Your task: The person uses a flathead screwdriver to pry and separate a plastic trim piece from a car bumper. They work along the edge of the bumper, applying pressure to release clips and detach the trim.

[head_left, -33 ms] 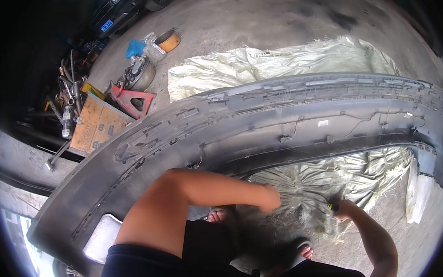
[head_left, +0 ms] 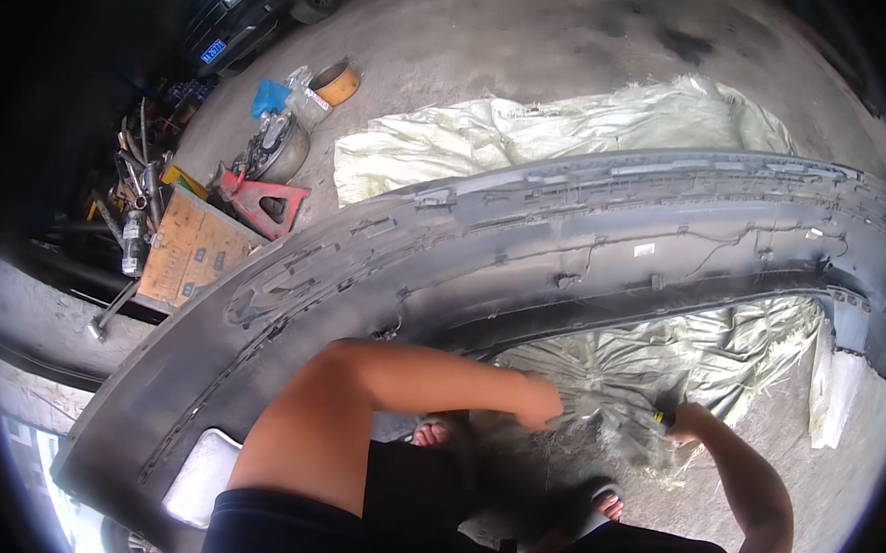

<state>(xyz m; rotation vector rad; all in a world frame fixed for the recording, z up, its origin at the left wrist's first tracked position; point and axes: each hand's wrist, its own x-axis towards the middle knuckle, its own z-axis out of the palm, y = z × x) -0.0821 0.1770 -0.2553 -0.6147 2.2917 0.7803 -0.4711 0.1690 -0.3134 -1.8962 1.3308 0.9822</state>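
My left hand (head_left: 539, 402) is closed, its knuckles toward me, at the near edge of a pale woven sack (head_left: 735, 342) on the floor. Whatever lies inside its fingers is hidden. To the right, my right hand (head_left: 694, 423) is wrapped round a short black tool with a yellow band (head_left: 665, 418). The tool's far end merges with a dark patch over the sack, so its kind cannot be made out. Creases in the sack run between the two hands. Beyond them curves a large dark grey car bumper (head_left: 525, 246), its inner side with thin wiring showing.
Another pale sack (head_left: 571, 133) lies under the bumper's far side. At the left are a red jack stand (head_left: 266, 205), a cardboard box (head_left: 199, 249) and several metal tools. Farther back stand an orange-brown ring-shaped container (head_left: 335, 83) and a dark car (head_left: 231, 20).
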